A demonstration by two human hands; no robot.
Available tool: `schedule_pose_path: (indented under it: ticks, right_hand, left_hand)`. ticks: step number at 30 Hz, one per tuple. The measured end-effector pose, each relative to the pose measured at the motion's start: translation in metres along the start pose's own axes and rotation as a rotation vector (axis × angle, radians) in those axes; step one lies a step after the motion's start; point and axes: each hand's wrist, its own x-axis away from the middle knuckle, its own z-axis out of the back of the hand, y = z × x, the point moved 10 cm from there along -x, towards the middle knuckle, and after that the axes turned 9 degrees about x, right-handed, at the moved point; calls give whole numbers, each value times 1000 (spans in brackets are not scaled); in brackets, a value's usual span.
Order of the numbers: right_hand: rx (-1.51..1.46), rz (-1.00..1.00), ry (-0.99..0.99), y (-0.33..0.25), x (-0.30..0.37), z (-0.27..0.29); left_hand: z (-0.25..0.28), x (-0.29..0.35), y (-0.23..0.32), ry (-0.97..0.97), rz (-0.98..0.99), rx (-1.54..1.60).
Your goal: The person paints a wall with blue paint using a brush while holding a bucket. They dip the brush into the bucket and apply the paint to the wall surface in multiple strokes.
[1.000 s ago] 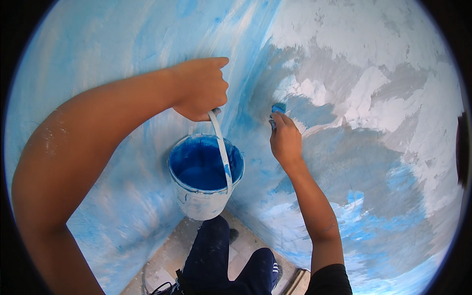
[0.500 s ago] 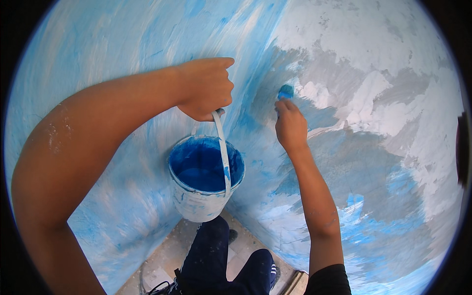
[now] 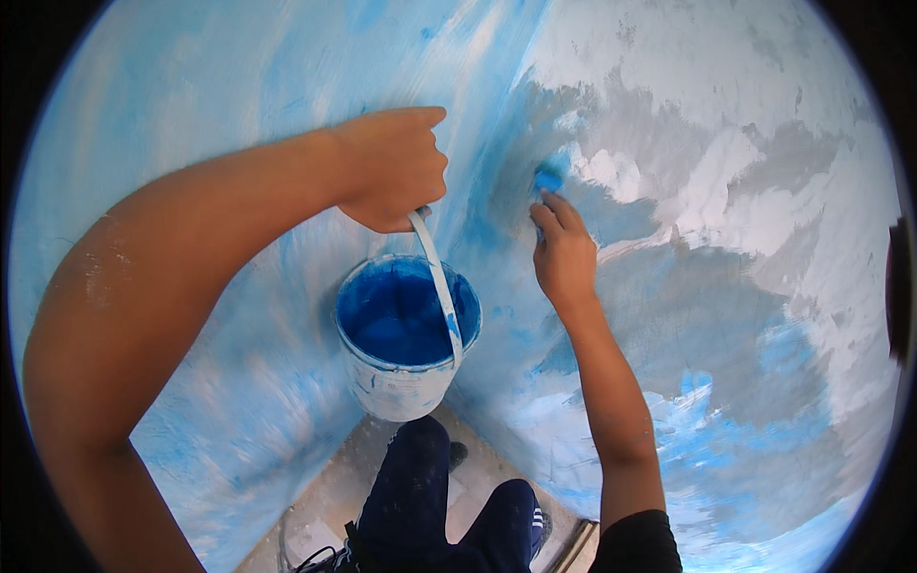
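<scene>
My left hand (image 3: 394, 172) is closed round the white handle of a bucket (image 3: 396, 390), which hangs below it. Blue paint (image 3: 401, 320) lies inside the bucket, and its outside is smeared with blue. My right hand (image 3: 565, 250) is closed on a paintbrush (image 3: 547, 180) whose blue-coated end is against the wall. Most of the brush's handle is hidden by my fingers. Around the brush, the right-hand wall (image 3: 726, 325) is patchy with grey, white and blue.
The left wall (image 3: 229, 210) is streaked light blue and meets the right wall in a corner. Below, my legs in dark trousers (image 3: 415, 497) stand over a paint-spotted floor (image 3: 358, 468). A dark cable (image 3: 320, 559) and some wooden strips (image 3: 576, 546) lie near my feet.
The bucket has swung slightly to the right and up in the picture. The brush has shifted a little left on the wall; both hands keep their grip.
</scene>
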Motion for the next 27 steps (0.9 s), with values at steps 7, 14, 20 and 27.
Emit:
schedule_pose_path:
  ticks: [7, 14, 20, 27]
  right_hand:
    - [-119, -104, -169, 10, 90, -37]
    - [-141, -284, 42, 53, 130, 2]
    - [-20, -216, 276, 61, 125, 47]
    - [-158, -293, 209, 74, 116, 68]
  left_hand:
    - [-6, -6, -2, -87, 26, -19]
    - [-13, -8, -4, -81, 20, -52]
    - [-14, -7, -6, -59, 22, -72]
    - [-9, -4, -3, 20, 22, -76]
